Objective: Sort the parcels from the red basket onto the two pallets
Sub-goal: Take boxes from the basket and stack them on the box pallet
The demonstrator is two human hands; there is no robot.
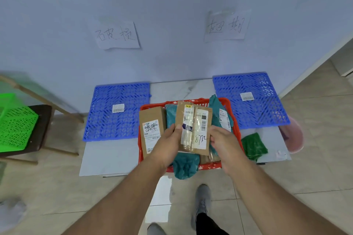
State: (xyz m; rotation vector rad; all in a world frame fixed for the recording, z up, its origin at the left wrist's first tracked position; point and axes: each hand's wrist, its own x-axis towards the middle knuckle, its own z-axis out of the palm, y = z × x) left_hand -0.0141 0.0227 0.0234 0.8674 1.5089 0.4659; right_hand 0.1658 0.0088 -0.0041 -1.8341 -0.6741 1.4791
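Note:
A red basket (pixel 232 109) sits on the floor between two blue pallets, one to the left (pixel 118 99) and one to the right (pixel 250 108). Both hands hold a flat brown cardboard parcel (pixel 193 129) with white labels and "8732" handwritten on it, just above the basket. My left hand (pixel 168 143) grips its left edge. My right hand (pixel 223 143) holds its right edge. Inside the basket lie another brown box (pixel 150 120) with a scribbled label and teal plastic mailers (pixel 184 166), one (pixel 219 110) leaning at the right.
Two handwritten paper signs (pixel 117 35) (pixel 227 25) hang on the wall above the pallets. A green basket (pixel 15 122) rests on a dark stool at left. A green cloth (pixel 253 146) and a pink bucket (pixel 294 135) lie right of the red basket. My shoes (pixel 203 202) stand below.

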